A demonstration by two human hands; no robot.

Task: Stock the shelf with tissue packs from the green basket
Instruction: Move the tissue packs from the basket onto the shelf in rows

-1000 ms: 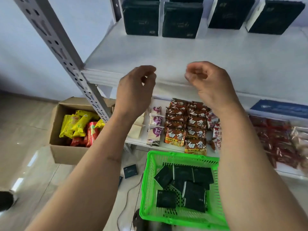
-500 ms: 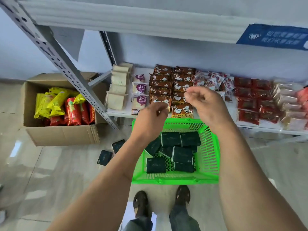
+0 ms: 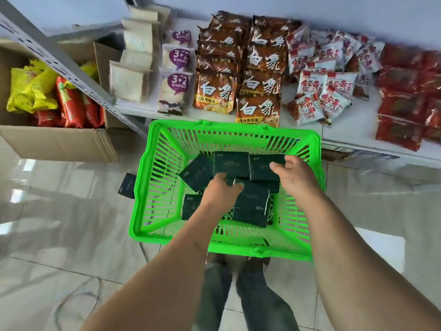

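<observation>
The green basket (image 3: 224, 249) stands on the floor in front of the low shelf (image 3: 358, 126) and holds several dark green tissue packs. Both my hands are down inside it. My left hand (image 3: 220, 191) has its fingers curled over the top left corner of a pack (image 3: 251, 203) lying in the middle. My right hand (image 3: 294, 177) is spread, thumb and fingers apart, over the back right pack (image 3: 261, 167). More packs lie at the back (image 3: 230, 163) and to the left (image 3: 195, 174).
The low shelf carries brown noodle bags (image 3: 259, 111), white snack packets (image 3: 319, 91) and red packets (image 3: 401, 108). A cardboard box (image 3: 55, 145) of yellow and red snacks sits left, behind a grey shelf post (image 3: 59, 58). One tissue pack (image 3: 126, 186) lies on the floor beside the basket.
My view has tilted from the upper shelf down to the basket. Both hands dropped from shelf height into the basket and now touch tissue packs.
</observation>
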